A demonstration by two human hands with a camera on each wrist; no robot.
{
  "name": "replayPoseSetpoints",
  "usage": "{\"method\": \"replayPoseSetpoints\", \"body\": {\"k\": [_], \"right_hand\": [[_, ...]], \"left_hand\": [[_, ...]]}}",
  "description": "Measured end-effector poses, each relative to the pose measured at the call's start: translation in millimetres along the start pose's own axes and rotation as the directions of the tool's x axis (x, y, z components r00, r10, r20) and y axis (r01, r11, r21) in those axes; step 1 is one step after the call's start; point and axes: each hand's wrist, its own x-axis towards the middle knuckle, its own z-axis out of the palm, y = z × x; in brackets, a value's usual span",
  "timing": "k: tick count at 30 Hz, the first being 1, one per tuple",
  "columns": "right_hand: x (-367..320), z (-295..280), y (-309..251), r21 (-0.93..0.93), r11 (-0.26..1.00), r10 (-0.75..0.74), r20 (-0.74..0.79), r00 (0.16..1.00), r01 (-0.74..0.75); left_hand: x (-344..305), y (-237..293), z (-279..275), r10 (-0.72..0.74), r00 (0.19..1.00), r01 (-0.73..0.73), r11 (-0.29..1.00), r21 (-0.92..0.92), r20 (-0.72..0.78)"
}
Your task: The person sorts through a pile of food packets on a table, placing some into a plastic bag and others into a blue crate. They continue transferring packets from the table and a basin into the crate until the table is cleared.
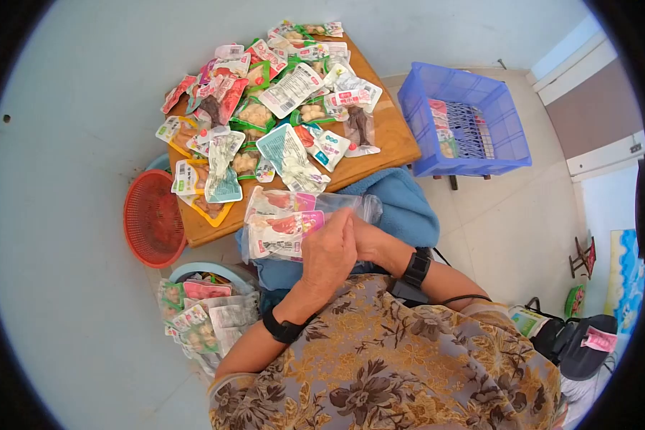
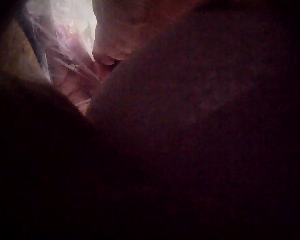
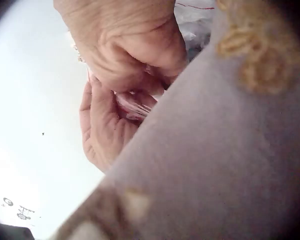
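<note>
In the head view, a clear plastic bag (image 1: 248, 233) with pink-and-white food packets (image 1: 283, 231) inside lies over the lap, by the table's front edge. My left hand (image 1: 327, 252) has its fingers curled around the bag's gathered part. Partly behind it, my right hand (image 1: 369, 240) grips the same part, and the two hands touch. More of the clear bag (image 1: 371, 208) sticks out beyond them. Stretched plastic (image 3: 135, 106) shows between the hands in the right wrist view. The left wrist view is mostly dark, with some shiny plastic (image 2: 67, 32) at the top left.
Many sealed food packets (image 1: 291, 89) are heaped on the wooden table (image 1: 387, 136). A blue crate (image 1: 473, 166) stands at the right, a red basket (image 1: 150, 222) at the left. Below that, a basin (image 1: 229, 272) holds more bagged packets. Blue cloth (image 1: 408, 208) lies by the table edge.
</note>
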Motion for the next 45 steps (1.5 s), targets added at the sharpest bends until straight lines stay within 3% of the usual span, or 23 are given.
{"method": "replayPoseSetpoints", "body": {"k": [6,9,11,12,14,24,30,33,35,38,39,41,42,44,45], "right_hand": [[4,-24,20,0.171,0.975,0.131,0.085,0.988,-0.144],[15,-37,21,0.030,0.987,0.149,0.159,0.976,-0.156],[25,-50,29,-0.158,0.980,0.147,0.194,0.970,-0.117],[33,-61,37,-0.159,0.981,0.146,0.194,0.970,-0.115],[51,-81,53,-0.441,0.896,0.100,0.304,0.947,0.047],[32,-62,39,-0.651,0.734,0.042,0.330,0.943,0.195],[14,-53,26,-0.765,0.583,0.007,0.341,0.940,0.273],[31,-32,16,-0.810,0.498,-0.011,0.350,0.937,0.309],[33,-29,5,-0.837,0.440,-0.021,0.351,0.936,0.324],[18,-37,-9,-0.872,0.349,-0.033,0.355,0.934,0.344],[12,-31,-20,-0.874,0.345,-0.035,0.353,0.935,0.343],[-6,-19,-54,-0.873,0.464,0.051,0.195,0.979,0.150],[-11,-18,-68,-0.875,0.461,0.050,0.193,0.980,0.149],[-17,-22,-94,-0.771,0.636,0.058,0.068,0.996,0.015],[-14,-29,-101,-0.772,0.635,0.057,0.064,0.996,0.013]], "left_hand": [[-6,5,1,-0.021,0.999,0.021,1.000,-0.015,0.042],[-2,5,2,0.019,0.999,-0.018,0.999,-0.032,0.033],[-2,6,1,-0.032,0.992,0.034,0.999,-0.017,0.122],[-2,5,1,-0.030,0.992,0.032,0.999,-0.017,0.121],[-2,3,2,-0.048,0.989,0.050,0.999,-0.012,0.138],[3,-5,0,0.133,0.986,-0.128,0.990,-0.054,0.103],[9,-14,-2,0.271,0.947,-0.259,0.962,-0.091,0.173],[9,-18,-3,0.239,0.964,-0.211,0.954,-0.211,0.120],[6,-21,-5,0.069,0.981,-0.010,0.950,-0.312,0.179],[7,-21,-6,-0.004,0.981,0.070,0.938,-0.340,0.192],[7,-21,-5,0.000,0.981,0.067,0.937,-0.342,0.191],[7,-21,-2,-0.024,0.989,0.079,0.917,-0.392,0.144],[8,-22,-4,-0.022,0.989,0.077,0.916,-0.395,0.143],[10,-21,-9,-0.040,0.980,0.108,0.929,-0.353,0.195],[10,-23,-8,-0.038,0.980,0.107,0.928,-0.357,0.196]]}}
